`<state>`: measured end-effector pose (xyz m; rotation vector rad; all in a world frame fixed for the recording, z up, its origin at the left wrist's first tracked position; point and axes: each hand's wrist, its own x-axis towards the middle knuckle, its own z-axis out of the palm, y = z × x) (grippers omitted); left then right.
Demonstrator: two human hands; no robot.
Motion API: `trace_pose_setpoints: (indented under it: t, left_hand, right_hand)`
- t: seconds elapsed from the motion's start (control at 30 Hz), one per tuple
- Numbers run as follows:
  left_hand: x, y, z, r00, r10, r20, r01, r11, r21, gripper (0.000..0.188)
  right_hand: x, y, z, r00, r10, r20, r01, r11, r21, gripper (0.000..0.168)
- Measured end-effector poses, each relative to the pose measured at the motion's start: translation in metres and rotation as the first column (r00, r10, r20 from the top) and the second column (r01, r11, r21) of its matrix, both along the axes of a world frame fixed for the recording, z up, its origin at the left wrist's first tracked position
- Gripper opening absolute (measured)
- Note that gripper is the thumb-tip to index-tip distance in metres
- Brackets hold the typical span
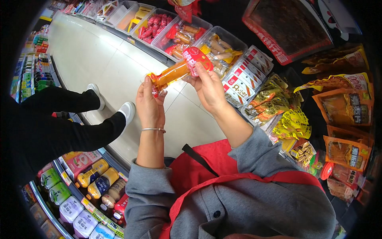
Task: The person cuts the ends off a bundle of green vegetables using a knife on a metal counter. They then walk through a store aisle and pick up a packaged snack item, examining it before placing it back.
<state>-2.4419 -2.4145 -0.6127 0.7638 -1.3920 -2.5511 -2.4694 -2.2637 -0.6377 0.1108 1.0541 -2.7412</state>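
Note:
A packaged sausage (173, 73) in a clear wrapper with red and yellow printed ends is stretched between both hands over the aisle. My left hand (150, 103) pinches its lower-left end between thumb and fingers. At the opposite, red printed end, my right hand (209, 86) grips the wrapper, thumb on top. Just beyond the right hand stands a clear plastic bin (243, 44) of similar wrapped sausages. Beside that bin lie several white and red flat packets (243, 82) in a row.
More clear bins, one with red-wrapped snacks (155, 27), line the shelf edge. Hanging orange snack bags (346, 106) are at right. Another person in black trousers (68, 133) stands at left on the tiled floor (98, 56). Bottled drinks (103, 182) fill the lower-left shelf.

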Motion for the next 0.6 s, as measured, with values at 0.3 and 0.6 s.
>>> trace_pose_setpoints:
  t: [0.3, 0.6]
  left_hand:
    - [0.000, 0.011, 0.001, 0.841, -0.409, -0.355, -0.320, 0.155, -0.935, 0.014]
    - [0.005, 0.024, -0.001, 0.697, -0.697, -0.169, -0.116, 0.123, -0.986, 0.030]
  right_hand:
    - [-0.009, 0.002, -0.006, 0.964, 0.201, 0.172, -0.131, 0.928, -0.349, 0.049]
    - [-0.020, 0.006, -0.008, 0.999, 0.000, 0.049, -0.003, 0.998, 0.066, 0.035]
